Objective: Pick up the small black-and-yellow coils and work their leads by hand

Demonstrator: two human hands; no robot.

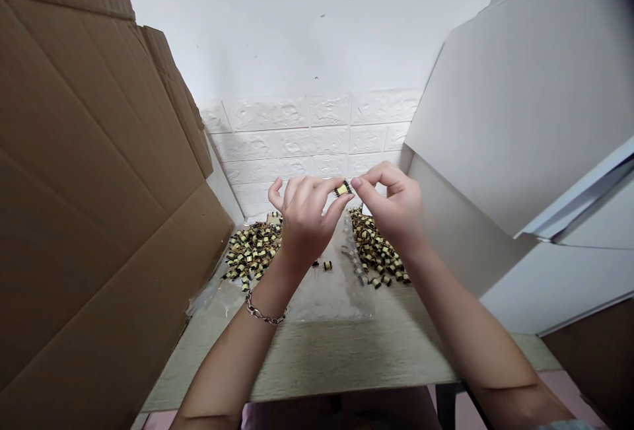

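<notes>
Left hand point(308, 209), fingers fanned over clear plastic point(329, 301), is pinching a yellow-banded, black-ended spool point(343, 189); right hand point(393, 209), curled, is pressing thumb and forefinger together just beside its right end.

Behind the far edge of a pale wood-grained desk point(347, 360) rises a white wall point(287, 20), its lower part faced with brick-patterned panelling point(270, 113), while brown cardboard point(89, 185) lines the left edge, grey-white boards point(525, 86) stand along the right, and pink floor point(569, 387) shows past the near corners in soft light.
</notes>
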